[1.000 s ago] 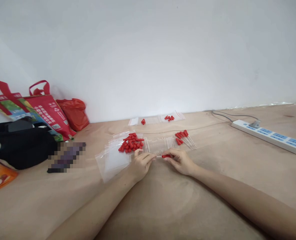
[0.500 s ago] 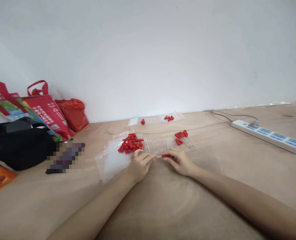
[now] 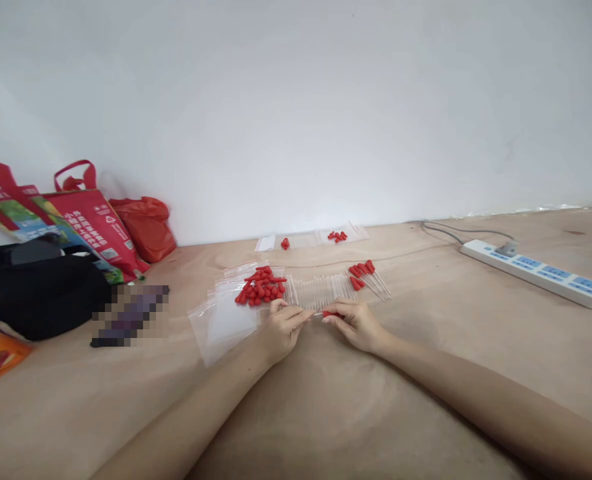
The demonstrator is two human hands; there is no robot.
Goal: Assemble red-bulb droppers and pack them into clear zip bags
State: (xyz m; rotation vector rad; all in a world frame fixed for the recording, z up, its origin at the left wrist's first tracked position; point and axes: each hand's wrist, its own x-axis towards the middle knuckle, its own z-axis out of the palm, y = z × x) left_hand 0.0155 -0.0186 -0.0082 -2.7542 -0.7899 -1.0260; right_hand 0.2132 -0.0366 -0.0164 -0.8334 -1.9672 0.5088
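My left hand (image 3: 282, 331) pinches a thin pale stick (image 3: 318, 314) near the table's middle. Against the stick's right end, my right hand (image 3: 354, 323) is closed on a small red rubber tip (image 3: 332, 315), mostly covered by the fingers. Just beyond both hands lies a row of pale sticks (image 3: 311, 292). A heap of red tips (image 3: 261, 288) rests on clear zip bags (image 3: 229, 323) left of that row. On its right, several sticks with red tips fitted (image 3: 369, 272) lie fanned out.
By the wall lie more bagged sticks and red tips (image 3: 337, 236). A white power strip (image 3: 536, 270) with a grey cable is on the right. Shopping bags (image 3: 96, 227), a black bag (image 3: 46, 287) and a blurred dark object (image 3: 131, 317) are on the left of the wooden table (image 3: 296, 413).
Both hands stay nearly in place. The right fingers have shifted slightly left along the stick and cover more of the red tip.
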